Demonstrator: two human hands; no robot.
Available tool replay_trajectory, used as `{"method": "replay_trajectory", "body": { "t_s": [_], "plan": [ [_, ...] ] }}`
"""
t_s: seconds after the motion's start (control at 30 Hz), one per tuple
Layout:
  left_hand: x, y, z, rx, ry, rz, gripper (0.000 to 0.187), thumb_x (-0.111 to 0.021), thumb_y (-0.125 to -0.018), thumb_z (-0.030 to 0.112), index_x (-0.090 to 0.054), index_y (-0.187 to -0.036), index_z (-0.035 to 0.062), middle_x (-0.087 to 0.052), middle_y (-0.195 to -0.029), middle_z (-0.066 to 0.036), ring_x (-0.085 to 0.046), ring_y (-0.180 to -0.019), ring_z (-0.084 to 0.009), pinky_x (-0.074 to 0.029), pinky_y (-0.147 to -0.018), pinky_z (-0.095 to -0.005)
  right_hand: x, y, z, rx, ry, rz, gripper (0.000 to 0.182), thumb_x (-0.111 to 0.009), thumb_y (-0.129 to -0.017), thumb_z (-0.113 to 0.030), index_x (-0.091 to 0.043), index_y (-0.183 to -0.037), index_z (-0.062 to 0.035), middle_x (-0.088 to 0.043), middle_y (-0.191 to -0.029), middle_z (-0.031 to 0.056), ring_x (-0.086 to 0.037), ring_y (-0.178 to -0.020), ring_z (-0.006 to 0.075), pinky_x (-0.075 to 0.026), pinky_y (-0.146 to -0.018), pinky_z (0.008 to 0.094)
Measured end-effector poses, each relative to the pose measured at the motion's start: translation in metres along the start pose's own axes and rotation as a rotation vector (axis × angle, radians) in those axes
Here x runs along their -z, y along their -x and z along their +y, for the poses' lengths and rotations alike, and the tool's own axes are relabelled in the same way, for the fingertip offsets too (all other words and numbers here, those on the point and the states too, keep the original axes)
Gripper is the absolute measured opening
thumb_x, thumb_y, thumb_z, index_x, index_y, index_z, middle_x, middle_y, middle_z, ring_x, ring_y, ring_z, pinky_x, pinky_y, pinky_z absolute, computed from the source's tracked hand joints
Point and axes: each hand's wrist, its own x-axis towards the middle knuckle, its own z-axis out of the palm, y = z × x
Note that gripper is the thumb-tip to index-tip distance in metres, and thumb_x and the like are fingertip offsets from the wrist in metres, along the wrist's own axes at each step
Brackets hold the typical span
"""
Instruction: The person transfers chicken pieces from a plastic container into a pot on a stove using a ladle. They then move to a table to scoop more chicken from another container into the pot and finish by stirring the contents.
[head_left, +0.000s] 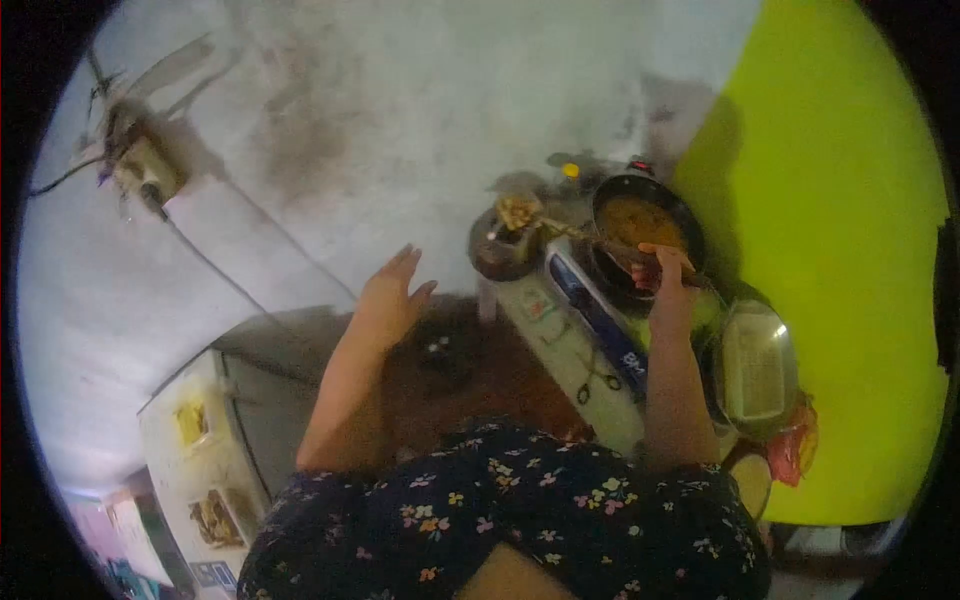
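Observation:
My right hand (pixel 665 268) is closed around the handle of what looks like a long-handled skimmer (pixel 572 230), just over the near edge of a dark frying pan (pixel 640 218). Brownish-yellow oil or food fills the pan. The utensil reaches left, and its head carries a heap of golden pieces (pixel 518 211) above a dark round bowl or pot (pixel 503 258). The food hides most of that head. My left hand (pixel 392 297) is raised to the left of the bowl, open, fingers stretched out, touching nothing.
Scissors (pixel 598 378) lie on the narrow counter beside a dark blue stove panel (pixel 598 325). To the right are a rectangular strainer or container (pixel 755 365) and a red packet (pixel 790 447). A yellow-green panel (pixel 840 250) borders the right; a wall socket with a cable (pixel 150 175) is at left.

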Motion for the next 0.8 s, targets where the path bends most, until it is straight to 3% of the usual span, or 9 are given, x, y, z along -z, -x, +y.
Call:
{"method": "replay_trajectory", "body": {
  "t_s": [0.1, 0.2, 0.37, 0.47, 0.57, 0.67, 0.77, 0.8],
  "plan": [
    [-0.040, -0.031, 0.036, -0.082, 0.041, -0.002, 0.047, -0.062, -0.088, 0.023, -0.052, -0.128, 0.0019, -0.048, -0.136, -0.020, -0.048, -0.123, -0.0355, -0.041, -0.102, -0.0409, 0.059, -0.013, -0.002, -0.004, 0.113, 0.153, 0.024, -0.056, -0.093, -0.020, -0.068, -0.092, 0.0013, -0.064, -0.072, 0.0100, -0.059, -0.061, 0.0144, -0.049, -0.057, 0.0294],
    [-0.071, -0.055, 0.075, -0.130, 0.099, -0.062, 0.046, -0.062, -0.088, 0.024, -0.052, -0.128, 0.0029, -0.049, -0.135, -0.018, -0.048, -0.123, -0.0341, -0.041, -0.101, -0.0404, 0.108, -0.019, 0.003, 0.161, 0.201, 0.185, 0.024, -0.056, -0.093, -0.020, -0.068, -0.094, 0.0009, -0.064, -0.073, 0.0093, -0.059, -0.062, 0.0140, -0.049, -0.058, 0.0295],
    [-0.102, -0.073, 0.115, -0.187, 0.104, -0.129, 0.044, -0.061, -0.089, 0.025, -0.053, -0.126, 0.0023, -0.048, -0.136, -0.017, -0.048, -0.124, -0.0331, -0.040, -0.102, -0.0404, 0.159, -0.027, 0.017, 0.101, 0.294, 0.317, 0.024, -0.055, -0.095, -0.020, -0.066, -0.095, 0.0014, -0.064, -0.076, 0.0088, -0.060, -0.066, 0.0125, -0.049, -0.059, 0.0292],
    [-0.114, -0.081, 0.128, -0.192, 0.096, -0.176, 0.044, -0.061, -0.088, 0.025, -0.054, -0.124, 0.0016, -0.047, -0.137, -0.017, -0.048, -0.123, -0.0338, -0.040, -0.102, -0.0405, 0.182, -0.033, 0.033, 0.092, 0.354, 0.289, 0.018, -0.059, -0.093, -0.017, -0.066, -0.095, -0.0002, -0.066, -0.081, 0.0089, -0.060, -0.067, 0.0126, -0.050, -0.060, 0.0294],
    [-0.119, -0.086, 0.136, -0.160, 0.124, -0.224, 0.044, -0.061, -0.088, 0.026, -0.054, -0.123, 0.0012, -0.047, -0.137, -0.018, -0.048, -0.123, -0.0342, -0.040, -0.102, -0.0405, 0.197, -0.038, 0.051, 0.206, 0.338, 0.168, 0.010, -0.060, -0.091, -0.008, -0.066, -0.096, -0.0012, -0.066, -0.084, 0.0078, -0.060, -0.068, 0.0129, -0.050, -0.061, 0.0272],
    [-0.123, -0.089, 0.142, -0.152, 0.156, -0.244, 0.045, -0.062, -0.088, 0.026, -0.053, -0.125, 0.0014, -0.047, -0.137, -0.018, -0.048, -0.123, -0.0344, -0.039, -0.102, -0.0403, 0.205, -0.049, 0.075, 0.646, 0.465, 0.099, 0.011, -0.060, -0.087, 0.003, -0.065, -0.097, -0.0008, -0.066, -0.085, 0.0089, -0.062, -0.071, 0.0138, -0.050, -0.062, 0.0246],
    [-0.127, -0.090, 0.140, -0.191, 0.139, -0.213, 0.047, -0.062, -0.088, 0.025, -0.052, -0.127, 0.0016, -0.047, -0.137, -0.019, -0.048, -0.123, -0.0348, -0.039, -0.103, -0.0402, 0.184, -0.043, 0.040, 0.716, 0.793, 0.089, 0.013, -0.060, -0.086, 0.007, -0.064, -0.096, 0.0005, -0.066, -0.086, 0.0105, -0.062, -0.075, 0.0137, -0.049, -0.064, 0.0246],
    [-0.125, -0.090, 0.141, -0.189, 0.132, -0.217, 0.047, -0.062, -0.088, 0.025, -0.052, -0.127, 0.0018, -0.047, -0.137, -0.019, -0.048, -0.123, -0.0349, -0.038, -0.103, -0.0402, 0.185, -0.043, 0.041, 0.684, 0.756, 0.079, 0.012, -0.060, -0.086, 0.006, -0.064, -0.096, 0.0007, -0.065, -0.087, 0.0110, -0.062, -0.075, 0.0139, -0.049, -0.065, 0.0254]
  ]
}}
